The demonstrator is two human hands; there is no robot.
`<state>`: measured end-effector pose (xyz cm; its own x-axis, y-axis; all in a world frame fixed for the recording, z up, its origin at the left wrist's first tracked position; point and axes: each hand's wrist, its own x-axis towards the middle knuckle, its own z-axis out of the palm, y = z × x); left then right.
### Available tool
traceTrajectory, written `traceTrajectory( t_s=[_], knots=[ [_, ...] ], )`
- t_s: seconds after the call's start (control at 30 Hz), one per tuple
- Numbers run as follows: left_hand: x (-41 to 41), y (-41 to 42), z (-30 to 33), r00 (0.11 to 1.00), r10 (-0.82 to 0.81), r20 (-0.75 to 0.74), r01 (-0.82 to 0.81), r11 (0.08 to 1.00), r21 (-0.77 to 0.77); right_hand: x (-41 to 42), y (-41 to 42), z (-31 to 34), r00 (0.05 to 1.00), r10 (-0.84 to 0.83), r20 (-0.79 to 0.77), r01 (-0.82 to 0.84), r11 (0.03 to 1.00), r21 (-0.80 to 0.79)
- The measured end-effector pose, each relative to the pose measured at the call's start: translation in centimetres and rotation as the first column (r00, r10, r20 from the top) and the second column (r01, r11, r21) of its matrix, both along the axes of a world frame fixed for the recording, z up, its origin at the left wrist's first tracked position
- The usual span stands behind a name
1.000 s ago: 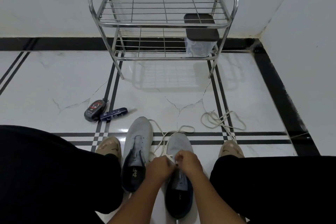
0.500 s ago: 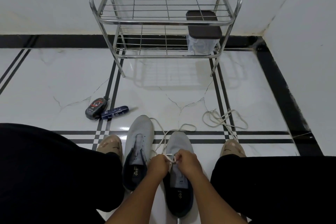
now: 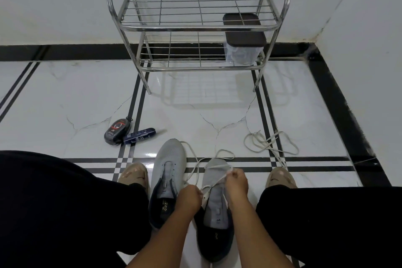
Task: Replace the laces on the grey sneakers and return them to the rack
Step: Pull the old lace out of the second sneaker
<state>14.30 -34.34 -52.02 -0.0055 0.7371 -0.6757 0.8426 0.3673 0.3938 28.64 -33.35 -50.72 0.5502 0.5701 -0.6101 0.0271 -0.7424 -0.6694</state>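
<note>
Two grey sneakers are standing side by side on the white tiled floor (image 3: 195,115) between the person's knees, toes pointing to 12 o'clock. The left sneaker (image 3: 168,172) is sitting unlaced, its eyelets bare. The right sneaker (image 3: 215,198) is carrying a white lace (image 3: 214,183) crossing its upper.

The left hand (image 3: 188,199) is hovering at the inner side of the right sneaker, fingers curled and pinching one run of the lace. The right hand (image 3: 237,183) is sitting over the same sneaker, toward 1 o'clock of the left hand, fingers clenched on the other run of the lace. Slack from the lace is looping over the floor just beyond both toes.

A second loose lace (image 3: 269,141) is lying in a tangle at 2 o'clock of the sneakers, well apart from them. At 10 o'clock, a dark oval polish container (image 3: 117,130) and a blue tube (image 3: 139,135) are lying touching each other.

The metal rack (image 3: 195,26) is standing at 12 o'clock against the wall. Its lower shelf is holding a clear container with a dark lid (image 3: 243,48) at the right end.
</note>
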Motion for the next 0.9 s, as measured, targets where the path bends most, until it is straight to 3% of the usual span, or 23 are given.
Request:
traceTrajectory(
  t_s=[0.1, 0.23, 0.3, 0.33, 0.4, 0.47, 0.5, 0.57, 0.6, 0.73, 0.83, 0.9],
  knots=[
    [-0.3, -0.2, -0.2, 1.000, 0.011, -0.012, -0.011, 1.000, -0.008, 2.0, 1.7, 1.9, 0.945, -0.306, -0.119, 0.323, 0.931, 0.168],
    [-0.6, -0.1, -0.2, 1.000, -0.006, -0.025, 0.005, 0.999, -0.034, 7.5, 4.1, 6.9, 0.729, -0.674, -0.121, 0.660, 0.645, 0.385],
    [-0.6, -0.1, 0.0, 0.999, -0.024, -0.039, 0.023, 0.999, -0.036, 9.3, 4.9, 7.8, 0.665, -0.719, -0.202, 0.721, 0.549, 0.422],
    [-0.5, -0.1, 0.0, 0.998, -0.038, -0.047, 0.036, 0.999, -0.034, 9.3, 5.2, 7.7, 0.702, -0.681, -0.208, 0.697, 0.595, 0.401],
    [-0.3, -0.3, 0.1, 0.997, -0.057, -0.059, 0.056, 0.998, -0.027, 7.6, 4.9, 5.3, 0.861, -0.498, -0.104, 0.504, 0.811, 0.296],
    [-0.1, -0.5, 0.2, 0.996, -0.070, -0.057, 0.069, 0.997, -0.017, 4.6, 3.5, 2.3, 0.988, -0.120, 0.094, 0.108, 0.987, 0.118],
    [0.0, -0.5, 0.4, 0.996, -0.074, -0.053, 0.074, 0.997, -0.009, 2.9, 2.3, 1.1, 0.981, 0.107, 0.162, -0.111, 0.994, 0.019],
    [0.0, -0.5, 0.7, 0.995, -0.081, -0.049, 0.082, 0.997, 0.000, -0.3, -0.3, -0.8, 0.850, 0.474, 0.231, -0.439, 0.879, -0.187],
    [0.1, -0.4, 0.8, 0.995, -0.084, -0.043, 0.084, 0.996, -0.003, -1.3, -1.4, -1.4, 0.765, 0.584, 0.272, -0.525, 0.809, -0.263],
    [0.1, -0.4, 1.2, 0.990, -0.126, -0.058, 0.125, 0.992, -0.024, -2.1, -2.8, -1.3, 0.515, 0.757, 0.401, -0.669, 0.648, -0.364],
    [0.3, -0.4, 1.5, 0.984, -0.154, -0.093, 0.152, 0.988, -0.023, -1.4, -2.1, -1.4, 0.451, 0.792, 0.412, -0.699, 0.600, -0.389],
    [0.6, -0.4, 1.7, 0.975, -0.179, -0.134, 0.180, 0.984, -0.008, -1.6, -2.2, -1.5, 0.504, 0.770, 0.391, -0.692, 0.631, -0.352]
  ],
)
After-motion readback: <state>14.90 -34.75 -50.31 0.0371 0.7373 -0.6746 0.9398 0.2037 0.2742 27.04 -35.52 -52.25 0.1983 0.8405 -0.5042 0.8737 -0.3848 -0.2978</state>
